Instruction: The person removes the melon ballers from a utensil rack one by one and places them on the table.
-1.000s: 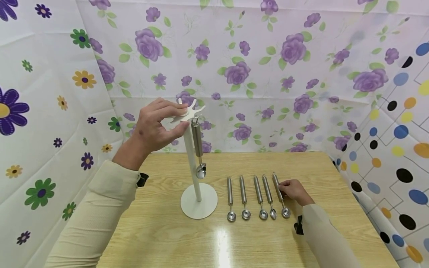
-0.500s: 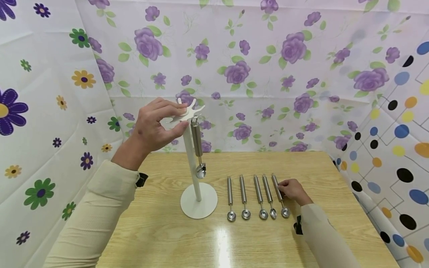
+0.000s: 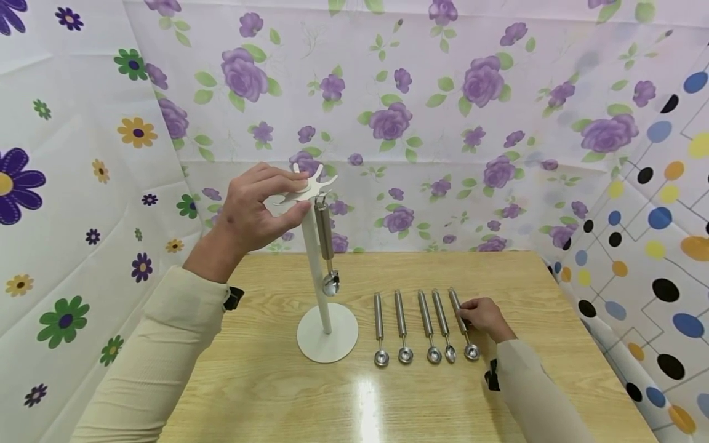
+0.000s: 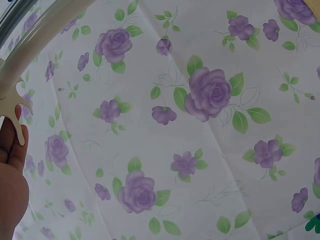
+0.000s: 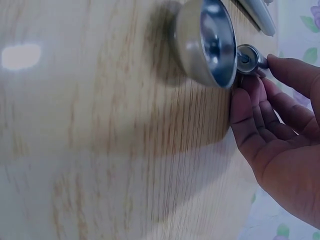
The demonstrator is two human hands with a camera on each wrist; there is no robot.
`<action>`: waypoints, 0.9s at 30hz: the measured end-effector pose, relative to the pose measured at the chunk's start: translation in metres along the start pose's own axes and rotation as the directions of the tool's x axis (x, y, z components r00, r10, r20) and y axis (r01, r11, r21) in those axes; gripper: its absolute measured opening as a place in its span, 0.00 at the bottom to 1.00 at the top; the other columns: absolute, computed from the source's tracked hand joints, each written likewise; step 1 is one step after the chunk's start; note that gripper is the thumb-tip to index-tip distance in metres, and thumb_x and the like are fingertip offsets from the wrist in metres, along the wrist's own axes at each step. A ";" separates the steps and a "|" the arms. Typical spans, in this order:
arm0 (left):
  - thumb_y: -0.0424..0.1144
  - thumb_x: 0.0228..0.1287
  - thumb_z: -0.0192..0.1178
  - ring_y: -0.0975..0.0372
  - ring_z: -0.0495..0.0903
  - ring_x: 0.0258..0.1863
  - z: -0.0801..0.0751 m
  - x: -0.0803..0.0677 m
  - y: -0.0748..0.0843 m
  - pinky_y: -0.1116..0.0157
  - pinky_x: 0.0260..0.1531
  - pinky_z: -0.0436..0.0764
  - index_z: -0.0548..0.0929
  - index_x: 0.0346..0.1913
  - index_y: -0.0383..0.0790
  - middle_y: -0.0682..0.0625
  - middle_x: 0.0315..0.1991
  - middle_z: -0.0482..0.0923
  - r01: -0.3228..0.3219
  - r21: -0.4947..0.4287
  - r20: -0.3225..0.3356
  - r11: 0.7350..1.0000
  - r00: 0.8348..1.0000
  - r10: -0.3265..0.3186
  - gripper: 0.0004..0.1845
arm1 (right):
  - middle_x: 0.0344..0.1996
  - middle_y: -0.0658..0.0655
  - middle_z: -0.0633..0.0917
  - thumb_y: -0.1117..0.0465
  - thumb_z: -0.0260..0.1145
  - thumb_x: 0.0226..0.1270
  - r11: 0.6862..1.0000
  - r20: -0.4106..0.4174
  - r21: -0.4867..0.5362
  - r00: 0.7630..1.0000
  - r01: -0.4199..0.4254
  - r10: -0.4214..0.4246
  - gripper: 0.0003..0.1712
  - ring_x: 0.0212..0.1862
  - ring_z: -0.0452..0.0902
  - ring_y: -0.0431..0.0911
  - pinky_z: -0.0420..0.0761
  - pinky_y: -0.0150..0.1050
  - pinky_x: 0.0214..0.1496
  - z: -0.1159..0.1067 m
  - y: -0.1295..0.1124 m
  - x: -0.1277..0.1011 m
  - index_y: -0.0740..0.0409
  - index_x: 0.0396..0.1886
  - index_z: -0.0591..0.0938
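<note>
The left hand (image 3: 252, 206) pinches the star-shaped head of the white stand (image 3: 327, 332), fingers above and thumb below. One steel scoop (image 3: 325, 243) hangs from a hook at the 3 o'clock side of the post. The right hand (image 3: 483, 317) curls its fingers (image 5: 255, 115) round the rightmost scoop (image 3: 463, 325): a slim polished cylindrical handle, thin neck and small round bowl. It lies flat on the wooden table (image 3: 277, 394), bowl toward 6 o'clock, just beside four matching scoops (image 3: 412, 326) at its 9 o'clock side.
</note>
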State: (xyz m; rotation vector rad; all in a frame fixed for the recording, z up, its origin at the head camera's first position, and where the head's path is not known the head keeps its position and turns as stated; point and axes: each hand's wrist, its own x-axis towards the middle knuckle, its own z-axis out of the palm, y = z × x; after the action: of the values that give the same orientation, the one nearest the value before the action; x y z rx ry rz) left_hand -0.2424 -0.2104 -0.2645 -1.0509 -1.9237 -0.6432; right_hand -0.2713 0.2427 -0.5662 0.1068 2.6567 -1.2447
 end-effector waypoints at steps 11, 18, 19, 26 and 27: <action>0.60 0.70 0.53 0.51 0.82 0.38 0.000 -0.001 0.001 0.55 0.39 0.82 0.89 0.43 0.30 0.40 0.42 0.87 0.014 -0.003 0.008 1.000 1.000 -0.014 0.33 | 0.38 0.65 0.87 0.64 0.63 0.71 1.000 0.023 -0.029 1.000 -0.010 0.011 0.19 0.36 0.84 0.49 0.83 0.44 0.39 0.002 0.000 0.000 0.77 0.52 0.82; 0.60 0.70 0.53 0.50 0.82 0.38 -0.001 0.000 0.001 0.53 0.39 0.82 0.89 0.43 0.30 0.39 0.42 0.87 0.000 -0.015 0.004 1.000 1.000 0.000 0.32 | 0.38 0.67 0.87 0.62 0.63 0.71 0.998 0.003 -0.064 1.000 0.014 -0.014 0.20 0.35 0.84 0.50 0.83 0.43 0.38 -0.001 -0.004 -0.003 0.78 0.52 0.81; 0.59 0.70 0.54 0.49 0.82 0.38 0.000 0.000 0.001 0.52 0.39 0.82 0.88 0.43 0.30 0.39 0.42 0.87 -0.003 -0.019 0.002 1.000 1.000 0.003 0.31 | 0.38 0.67 0.87 0.62 0.63 0.71 0.997 -0.012 -0.072 1.000 0.020 -0.021 0.21 0.36 0.84 0.51 0.83 0.43 0.38 -0.003 -0.006 -0.005 0.78 0.52 0.81; 0.58 0.70 0.54 0.51 0.82 0.38 0.000 0.000 0.001 0.54 0.39 0.82 0.89 0.43 0.30 0.40 0.42 0.87 0.005 -0.015 0.008 1.000 1.000 -0.005 0.30 | 0.45 0.71 0.84 0.61 0.59 0.75 0.992 -0.001 -0.067 0.994 0.105 -0.106 0.23 0.43 0.83 0.60 0.84 0.46 0.39 -0.019 -0.024 -0.018 0.78 0.57 0.77; 0.58 0.70 0.54 0.50 0.82 0.38 0.000 0.000 0.001 0.53 0.39 0.82 0.89 0.42 0.30 0.39 0.42 0.87 0.006 -0.018 0.005 1.000 1.000 -0.005 0.30 | 0.45 0.71 0.84 0.60 0.59 0.76 0.990 0.004 -0.067 0.992 0.125 -0.125 0.23 0.44 0.83 0.61 0.84 0.47 0.40 -0.022 -0.028 -0.019 0.78 0.58 0.77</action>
State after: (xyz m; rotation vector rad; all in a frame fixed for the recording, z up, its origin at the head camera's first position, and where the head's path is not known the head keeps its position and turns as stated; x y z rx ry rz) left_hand -0.2414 -0.2102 -0.2644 -1.0595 -1.9288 -0.6627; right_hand -0.2601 0.2421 -0.5269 -0.0705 2.7391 -1.1892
